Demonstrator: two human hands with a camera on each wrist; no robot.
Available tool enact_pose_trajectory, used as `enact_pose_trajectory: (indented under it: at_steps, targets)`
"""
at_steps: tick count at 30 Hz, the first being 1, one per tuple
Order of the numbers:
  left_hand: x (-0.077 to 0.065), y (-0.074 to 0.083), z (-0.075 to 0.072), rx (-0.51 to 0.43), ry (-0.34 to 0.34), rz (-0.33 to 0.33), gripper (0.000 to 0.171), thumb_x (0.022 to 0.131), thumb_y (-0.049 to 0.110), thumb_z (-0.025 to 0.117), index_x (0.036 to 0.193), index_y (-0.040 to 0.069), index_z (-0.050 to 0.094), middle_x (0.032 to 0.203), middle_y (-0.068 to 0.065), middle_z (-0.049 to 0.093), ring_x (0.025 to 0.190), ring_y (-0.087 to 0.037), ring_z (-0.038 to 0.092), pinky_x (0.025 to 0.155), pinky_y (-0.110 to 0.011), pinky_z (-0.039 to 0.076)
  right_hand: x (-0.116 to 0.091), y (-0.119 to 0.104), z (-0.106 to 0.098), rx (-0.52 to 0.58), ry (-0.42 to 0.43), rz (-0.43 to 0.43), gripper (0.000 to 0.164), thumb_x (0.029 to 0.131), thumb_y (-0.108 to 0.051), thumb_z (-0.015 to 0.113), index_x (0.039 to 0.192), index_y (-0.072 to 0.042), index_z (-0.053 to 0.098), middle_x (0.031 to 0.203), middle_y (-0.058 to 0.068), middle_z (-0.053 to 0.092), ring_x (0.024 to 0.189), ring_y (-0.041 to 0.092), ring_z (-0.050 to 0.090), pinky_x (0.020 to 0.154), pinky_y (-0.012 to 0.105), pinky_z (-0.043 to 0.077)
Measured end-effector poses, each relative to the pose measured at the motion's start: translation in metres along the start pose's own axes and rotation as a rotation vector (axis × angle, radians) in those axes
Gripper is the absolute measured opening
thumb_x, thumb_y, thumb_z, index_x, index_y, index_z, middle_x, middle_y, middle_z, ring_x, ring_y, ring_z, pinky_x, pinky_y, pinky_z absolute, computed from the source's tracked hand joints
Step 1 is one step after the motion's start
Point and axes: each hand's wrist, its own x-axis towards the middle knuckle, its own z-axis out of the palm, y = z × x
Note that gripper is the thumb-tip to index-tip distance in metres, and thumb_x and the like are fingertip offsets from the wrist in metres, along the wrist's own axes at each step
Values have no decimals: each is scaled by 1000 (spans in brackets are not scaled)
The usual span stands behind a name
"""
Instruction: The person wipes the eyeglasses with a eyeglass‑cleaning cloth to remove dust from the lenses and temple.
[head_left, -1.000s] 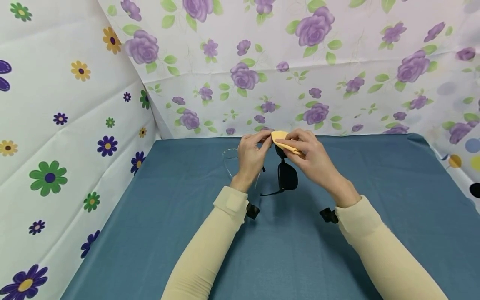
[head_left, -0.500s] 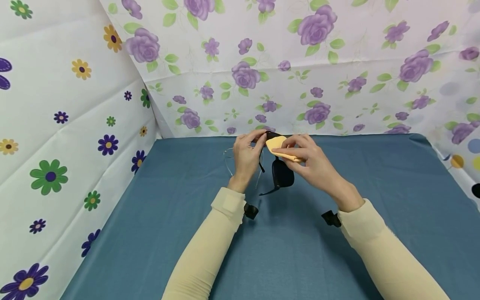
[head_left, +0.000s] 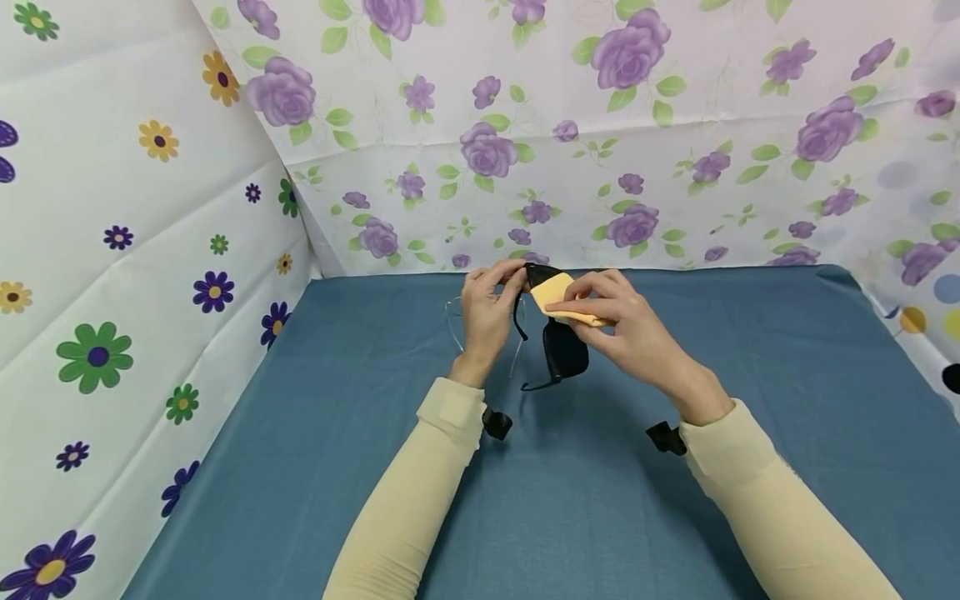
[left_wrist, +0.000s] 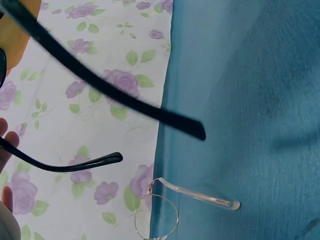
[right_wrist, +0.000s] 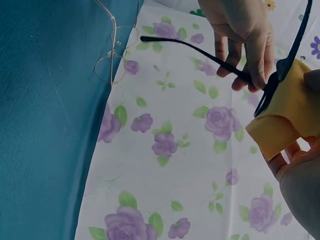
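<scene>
Black sunglasses (head_left: 566, 350) hang in the air between the two hands, one dark lens below the other in the head view. The left hand (head_left: 487, 312) pinches their upper end near the hinge, seen also in the right wrist view, where one temple arm (right_wrist: 200, 52) runs past the fingers. With thumb and fingers the right hand (head_left: 622, 321) holds a folded yellow cloth (head_left: 551, 290) against the sunglasses, hiding part of the upper lens. Both temple arms (left_wrist: 90, 162) reach across the left wrist view.
Thin wire-framed eyeglasses (left_wrist: 156, 217) rest on the blue tablecloth (head_left: 345, 383) behind the left hand, near its back edge. A flowered white sheet (head_left: 420, 208) rises behind, and another flowered sheet (head_left: 150, 275) borders the left side.
The left hand has shifted slightly left with the sunglasses, exposing a dark upper corner above the cloth. The right hand and cloth have moved slightly down over the upper lens.
</scene>
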Motion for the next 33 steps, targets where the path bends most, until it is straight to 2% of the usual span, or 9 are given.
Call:
enact_pose_trajectory:
  at_steps: [7,12,17,26,33]
  targets:
    - [0,1,-2,-8,10,9,15,100,12,71,107,1,78,82,-9,75,77,-23,69,92,-42,40,0,3,-1,8,21,26,30,99,3,68,124,-10,78,121,7,64,110,22,48,78,38,41]
    - [-1,5,-3,-2,-17,27,16,100,11,70,108,-1,77,81,-9,75,76,-23,69,91,-42,40,4,8,-1,-17,47,71,29,100,0,68,126,-8,76,121,10,63,104,23,48,77,40,39]
    - [-2,8,-3,33,-54,56,17,100,12,70,110,0,77,84,-9,76,77,-22,70,96,-43,42,11,10,1,-41,57,88,30,101,-3,67,130,-8,74,124,11,62,105,27,48,78,42,38]
    - [-4,13,-2,62,-99,74,18,100,13,70,113,2,77,86,-7,77,79,-20,72,100,-46,42,15,5,4,-17,57,55,34,101,0,67,133,-8,72,124,11,60,107,26,46,83,44,36]
    - [-7,18,-3,103,-73,68,17,98,12,72,110,1,77,87,-9,78,80,-22,72,100,-47,43,9,0,4,-11,35,-2,38,99,3,67,134,-9,72,127,11,61,108,25,46,81,44,37]
